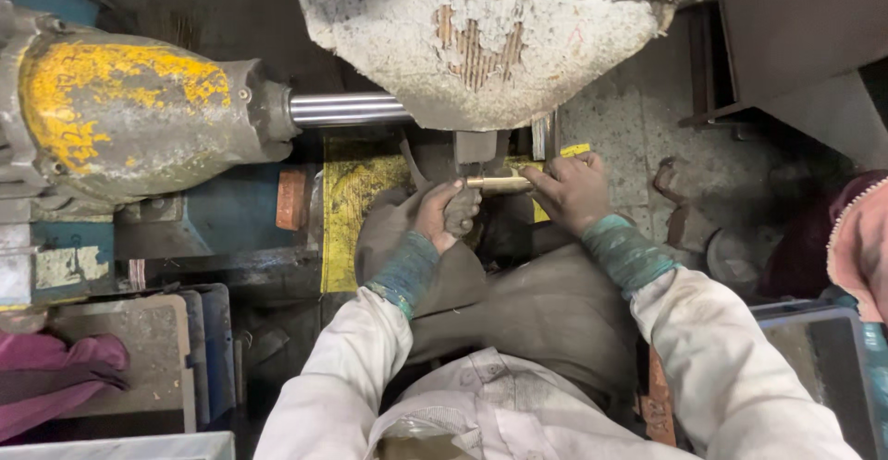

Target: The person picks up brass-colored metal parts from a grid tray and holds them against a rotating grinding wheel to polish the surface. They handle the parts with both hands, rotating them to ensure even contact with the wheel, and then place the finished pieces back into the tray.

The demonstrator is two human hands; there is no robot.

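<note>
Two grimy hands hold a short brass rod under a large dust-caked machine housing.

At far left, a rounded motor casing (120,118) with flaking yellow paint feeds a polished steel shaft (347,109). The left hand (446,215) has its grip closed around the brass rod's (495,184) left end. The right hand (573,192) pinches its right end, below the crusted grey housing (499,35).

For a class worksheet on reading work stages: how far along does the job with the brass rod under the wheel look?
Done: the brass rod sits under the large worn wheel. In hand: the left hand and right hand hold it at each end. Left: unclear, since no finished pieces or marks on the rod show.
</note>
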